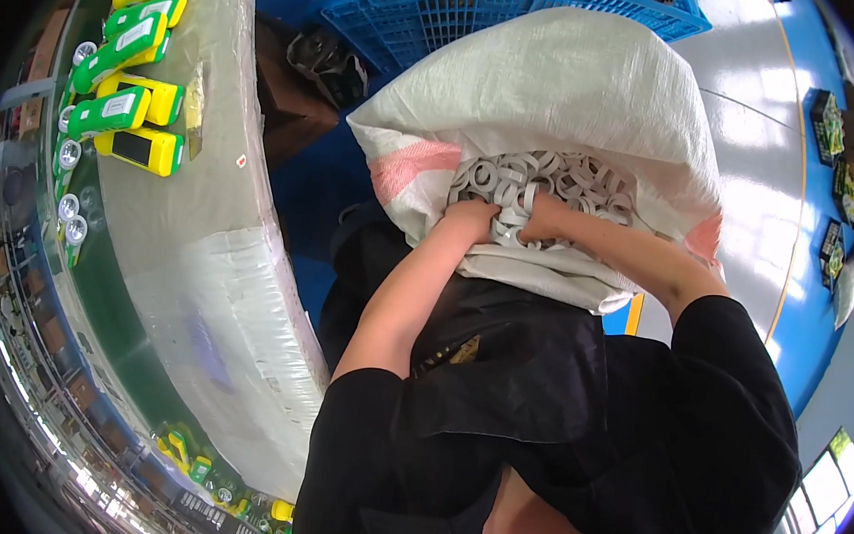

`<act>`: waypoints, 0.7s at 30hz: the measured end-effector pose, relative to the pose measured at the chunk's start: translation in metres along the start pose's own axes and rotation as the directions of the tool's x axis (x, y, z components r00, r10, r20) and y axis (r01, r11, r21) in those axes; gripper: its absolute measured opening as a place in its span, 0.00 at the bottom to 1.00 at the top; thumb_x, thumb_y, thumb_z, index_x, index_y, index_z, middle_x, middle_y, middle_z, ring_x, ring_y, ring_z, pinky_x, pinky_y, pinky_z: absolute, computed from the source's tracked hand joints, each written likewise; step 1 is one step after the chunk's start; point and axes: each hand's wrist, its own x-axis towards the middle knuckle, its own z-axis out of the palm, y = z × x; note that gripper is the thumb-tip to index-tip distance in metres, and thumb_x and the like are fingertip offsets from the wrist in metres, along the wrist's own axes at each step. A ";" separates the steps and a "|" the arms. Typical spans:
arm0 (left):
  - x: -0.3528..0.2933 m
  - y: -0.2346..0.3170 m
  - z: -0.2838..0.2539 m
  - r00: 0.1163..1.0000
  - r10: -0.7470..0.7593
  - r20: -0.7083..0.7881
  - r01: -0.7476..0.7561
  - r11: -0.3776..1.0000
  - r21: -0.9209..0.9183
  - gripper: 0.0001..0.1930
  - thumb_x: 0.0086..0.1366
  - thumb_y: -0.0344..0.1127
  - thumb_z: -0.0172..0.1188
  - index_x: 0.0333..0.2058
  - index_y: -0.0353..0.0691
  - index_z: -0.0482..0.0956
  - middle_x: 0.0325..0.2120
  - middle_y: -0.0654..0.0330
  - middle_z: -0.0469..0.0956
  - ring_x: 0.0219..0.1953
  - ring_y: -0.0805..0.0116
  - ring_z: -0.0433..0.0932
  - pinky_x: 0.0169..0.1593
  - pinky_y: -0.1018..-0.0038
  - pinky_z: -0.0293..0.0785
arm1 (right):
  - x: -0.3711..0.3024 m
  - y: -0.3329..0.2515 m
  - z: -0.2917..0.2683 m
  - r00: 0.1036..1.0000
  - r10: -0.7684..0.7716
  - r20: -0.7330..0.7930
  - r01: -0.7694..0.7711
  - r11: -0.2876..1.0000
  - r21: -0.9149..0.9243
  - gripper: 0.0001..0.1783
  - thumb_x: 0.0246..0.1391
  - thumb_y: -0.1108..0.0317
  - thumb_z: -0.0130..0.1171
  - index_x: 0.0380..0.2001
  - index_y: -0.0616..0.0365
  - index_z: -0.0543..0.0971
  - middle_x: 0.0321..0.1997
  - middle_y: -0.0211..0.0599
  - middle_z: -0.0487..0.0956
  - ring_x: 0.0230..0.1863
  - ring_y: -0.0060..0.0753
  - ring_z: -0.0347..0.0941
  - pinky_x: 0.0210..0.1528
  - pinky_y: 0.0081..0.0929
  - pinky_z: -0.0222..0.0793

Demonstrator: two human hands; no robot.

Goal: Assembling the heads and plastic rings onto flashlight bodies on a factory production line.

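A white woven sack with pink bands stands open in front of me, its near edge folded down. Inside lies a heap of pale grey plastic rings. Both my hands reach into the sack's mouth. My left hand is curled at the near left of the heap, its fingertips partly hidden among the rings. Just to its right, my right hand is bent around rings at the near middle. A small cluster of rings sits between the two hands.
Left of me runs a long workbench with a plastic-covered edge, bearing green and yellow handheld devices and round lamp heads. Behind the sack is a blue plastic crate. A brown carton stands beside the bench; packaged goods line the far right.
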 end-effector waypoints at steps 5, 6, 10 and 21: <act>0.005 0.009 -0.007 0.997 -0.079 -0.005 0.079 0.997 0.003 0.36 0.47 0.41 0.68 0.59 0.53 0.71 0.53 0.48 0.71 0.55 0.52 0.73 0.56 0.62 0.72 | -0.009 -0.002 -0.008 0.998 -0.058 -0.002 0.058 0.996 0.068 0.29 0.31 0.61 0.70 0.42 0.54 0.79 0.32 0.40 0.81 0.29 0.37 0.79 0.32 0.31 0.75; 0.005 0.009 -0.006 0.997 -0.079 -0.006 0.079 0.997 0.002 0.36 0.47 0.41 0.68 0.59 0.53 0.71 0.53 0.48 0.71 0.55 0.52 0.73 0.56 0.62 0.72 | -0.010 0.002 -0.008 0.998 -0.058 -0.002 0.058 0.996 0.066 0.29 0.31 0.61 0.70 0.42 0.54 0.79 0.32 0.40 0.81 0.29 0.37 0.79 0.32 0.31 0.75; -0.009 0.007 -0.003 0.996 0.003 -0.094 -0.007 0.999 -0.044 0.33 0.47 0.38 0.67 0.56 0.50 0.72 0.52 0.49 0.72 0.54 0.51 0.74 0.55 0.61 0.73 | -0.028 -0.001 -0.017 0.982 -0.170 -0.079 0.179 0.977 0.116 0.29 0.30 0.59 0.69 0.42 0.55 0.78 0.37 0.44 0.81 0.37 0.43 0.78 0.41 0.34 0.74; -0.026 0.031 -0.037 0.909 0.065 -0.411 -0.144 0.976 -0.165 0.32 0.45 0.35 0.68 0.53 0.45 0.73 0.48 0.49 0.74 0.51 0.49 0.75 0.54 0.60 0.72 | -0.071 0.000 -0.076 0.925 -0.355 -0.138 0.378 0.899 0.222 0.26 0.33 0.69 0.65 0.43 0.55 0.79 0.38 0.36 0.81 0.40 0.33 0.76 0.47 0.30 0.71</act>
